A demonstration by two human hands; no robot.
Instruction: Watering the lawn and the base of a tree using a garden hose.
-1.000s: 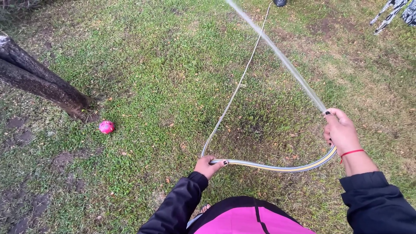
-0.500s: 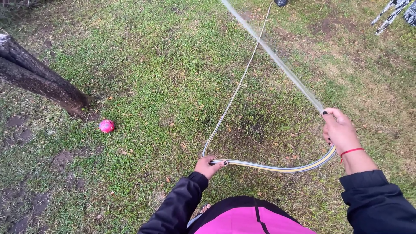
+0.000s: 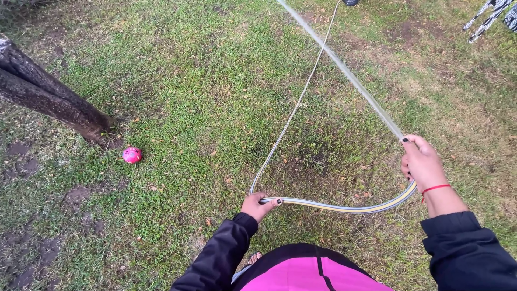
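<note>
Head view: both hands' fingers (image 3: 410,146) closed around hose (image 3: 344,207) (spraying).

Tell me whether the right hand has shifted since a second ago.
No. The right hand holds the hose end at the same spot relative to the dark wet grass patch.

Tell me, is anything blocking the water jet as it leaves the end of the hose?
Nothing visible does. The right hand grips the end of the striped grey and yellow garden hose, and the water jet runs freely over the grass, crossing above the hose's far stretch.
</note>
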